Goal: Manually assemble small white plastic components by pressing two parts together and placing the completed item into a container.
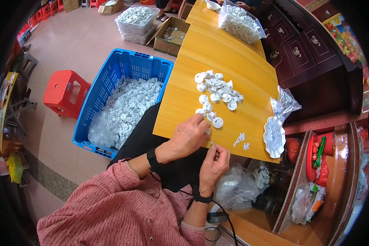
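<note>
My left hand (187, 134) is closed at the near edge of the yellow wooden table (180, 88), its fingers around a white plastic part that mostly hides behind them. Close beside it, my right hand (214, 163) is pinched, with a tiny white plastic piece just showing at the fingertips. Beyond both hands lies a loose pile of round white plastic parts (218, 122), some with slots in their faces. Several small white plastic pegs (242, 136) lie to the right of my hands. A scalloped white dish (268, 148) at the table's right edge holds more small pieces.
Left of my legs stands a blue crate (83, 119) full of round white parts, with a red stool (61, 92) beside it. A clear bin (244, 28) of parts sits on the table's far end. Dark drawers (297, 51) and an open shelf (336, 172) border the right side.
</note>
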A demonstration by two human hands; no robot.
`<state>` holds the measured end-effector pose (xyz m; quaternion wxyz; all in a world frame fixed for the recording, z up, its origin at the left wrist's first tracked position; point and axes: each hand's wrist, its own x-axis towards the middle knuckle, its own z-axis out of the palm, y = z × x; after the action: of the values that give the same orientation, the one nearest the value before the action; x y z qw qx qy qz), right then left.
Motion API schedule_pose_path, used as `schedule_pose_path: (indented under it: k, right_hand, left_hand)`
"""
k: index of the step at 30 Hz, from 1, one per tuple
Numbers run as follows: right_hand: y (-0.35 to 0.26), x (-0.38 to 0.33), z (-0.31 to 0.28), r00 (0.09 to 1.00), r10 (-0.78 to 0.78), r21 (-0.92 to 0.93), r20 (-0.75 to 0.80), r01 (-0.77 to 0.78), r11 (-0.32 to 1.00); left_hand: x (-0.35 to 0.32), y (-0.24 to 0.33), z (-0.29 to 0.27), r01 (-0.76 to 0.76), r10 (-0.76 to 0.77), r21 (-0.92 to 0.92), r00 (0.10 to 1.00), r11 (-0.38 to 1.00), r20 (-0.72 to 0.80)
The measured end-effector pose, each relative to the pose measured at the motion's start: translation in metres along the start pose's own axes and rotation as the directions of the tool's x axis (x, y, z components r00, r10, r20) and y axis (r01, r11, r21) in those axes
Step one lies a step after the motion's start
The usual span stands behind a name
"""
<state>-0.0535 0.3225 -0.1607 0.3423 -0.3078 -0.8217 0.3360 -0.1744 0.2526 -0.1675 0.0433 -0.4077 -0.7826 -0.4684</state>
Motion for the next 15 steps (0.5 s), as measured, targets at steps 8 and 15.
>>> schedule_pose_path:
  k: [8, 15]
  right_hand:
    - [-0.0001, 0.0013, -0.0015, 1.0, -0.022, -0.018, 0.013, 0.022, 1.0]
    - [-0.0021, 0.0013, -0.0012, 1.0, -0.011, -0.013, 0.017, 0.011, 1.0]
  left_hand:
    - [-0.0026, -0.0047, -0.003, -0.014, 0.008, -0.15, 0.999, 0.989, -0.036]
    - [-0.0059, -0.0087, -0.0039, -0.002, -0.011, -0.232, 0.998, 0.973, -0.056]
